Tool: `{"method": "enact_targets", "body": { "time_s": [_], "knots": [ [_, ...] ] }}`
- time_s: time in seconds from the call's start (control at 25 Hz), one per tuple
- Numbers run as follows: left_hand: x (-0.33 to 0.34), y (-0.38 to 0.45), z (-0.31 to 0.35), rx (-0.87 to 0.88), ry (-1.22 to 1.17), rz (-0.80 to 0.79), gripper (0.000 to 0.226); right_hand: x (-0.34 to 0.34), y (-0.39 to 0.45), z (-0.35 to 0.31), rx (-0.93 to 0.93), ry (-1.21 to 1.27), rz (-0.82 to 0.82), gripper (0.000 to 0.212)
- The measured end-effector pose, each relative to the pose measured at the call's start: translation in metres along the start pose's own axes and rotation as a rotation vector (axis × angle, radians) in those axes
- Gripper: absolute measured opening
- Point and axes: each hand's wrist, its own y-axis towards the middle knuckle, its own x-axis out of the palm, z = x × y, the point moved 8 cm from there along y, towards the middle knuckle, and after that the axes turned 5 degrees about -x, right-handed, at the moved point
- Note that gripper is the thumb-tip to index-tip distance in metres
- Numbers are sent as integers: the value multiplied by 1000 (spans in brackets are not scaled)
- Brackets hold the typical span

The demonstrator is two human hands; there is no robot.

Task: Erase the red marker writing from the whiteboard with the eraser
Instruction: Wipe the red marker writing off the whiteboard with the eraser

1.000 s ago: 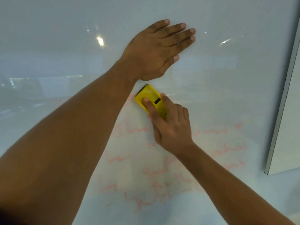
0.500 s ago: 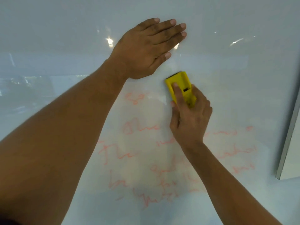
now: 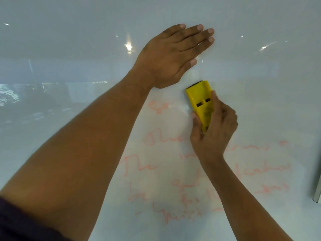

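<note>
My left forearm and right wrist cover parts of the red marker writing (image 3: 173,164), whose faint, smeared strokes cannot be read; a dark sleeve (image 3: 22,221) is cut off at the lower left corner. My left hand (image 3: 172,58) lies flat on the whiteboard (image 3: 260,101), fingers straight and together, above the writing. My right hand (image 3: 213,129) is clamped on the yellow eraser (image 3: 199,100), pressed to the board at the writing's upper edge, just below my left hand. A frame edge (image 3: 317,193) shows at far right.
</note>
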Motion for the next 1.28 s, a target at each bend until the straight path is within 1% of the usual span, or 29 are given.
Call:
{"method": "enact_targets", "body": {
  "time_s": [0.04,0.08,0.12,0.16,0.2,0.28,0.32,0.4,0.44,0.48,0.56,0.6,0.68,0.72,0.76,0.84,0.88,0.92,1.0,1.04,1.16,1.2,1.28],
  "knots": [
    [0,0,0,-3,5,-2,60,3,-1,-7,-2,11,-6,60],
    [-1,0,0,-5,9,-7,60,10,-8,-22,-128,0,-54,60],
    [-1,0,2,-7,5,-10,60,16,-16,-37,-302,-27,-115,60],
    [-1,0,3,-8,2,-9,60,18,-19,-41,-413,-63,-137,60],
    [0,0,3,-9,6,-4,60,17,-14,-36,-392,-84,-110,59],
    [1,0,1,-15,17,-2,59,11,-3,-23,-147,-47,-10,59],
    [0,0,1,-18,16,-4,60,13,-5,-30,-146,-44,-4,59],
    [-2,0,3,-19,12,-7,59,18,-17,-51,-387,-96,-60,58],
    [-2,-1,2,-20,18,-5,59,20,-13,-51,-455,-124,-73,58],
    [-3,-1,2,-20,17,-2,59,17,-3,-42,-409,-135,-62,58],
    [-4,-3,-1,-23,8,4,58,12,9,-30,-196,-79,-10,58],
    [-5,-4,-2,-23,3,4,58,14,4,-38,-205,-62,-18,59],
    [-6,-3,-2,-13,-4,-6,58,19,-13,-63,-452,-69,-101,59],
    [-5,-4,-3,-11,-3,-9,58,19,-14,-65,-527,-101,-117,58],
    [-6,-5,-4,-12,1,-6,58,17,-6,-57,-489,-122,-101,58],
    [-8,-10,-9,-19,3,9,57,12,6,-40,-220,-100,-40,60],
    [-9,-14,-13,-26,7,18,57,14,0,-44,-168,-90,-32,61],
    [-11,-18,-16,-36,12,23,57,19,-11,-58,-231,-88,-51,63],
    [-12,-26,-25,-59,28,24,57,24,-27,-80,-484,-128,-111,62],
    [-13,-31,-29,-73,39,26,57,25,-22,-77,-510,-154,-106,60],
    [-15,-42,-40,-87,51,38,57,22,-6,-62,-192,-122,-34,60],
    [-16,-45,-42,-87,54,43,57,26,-12,-74,-205,-99,-44,62],
    [-17,-50,-46,-89,61,44,57,30,-25,-99,-438,-88,-100,62]
  ]
}}
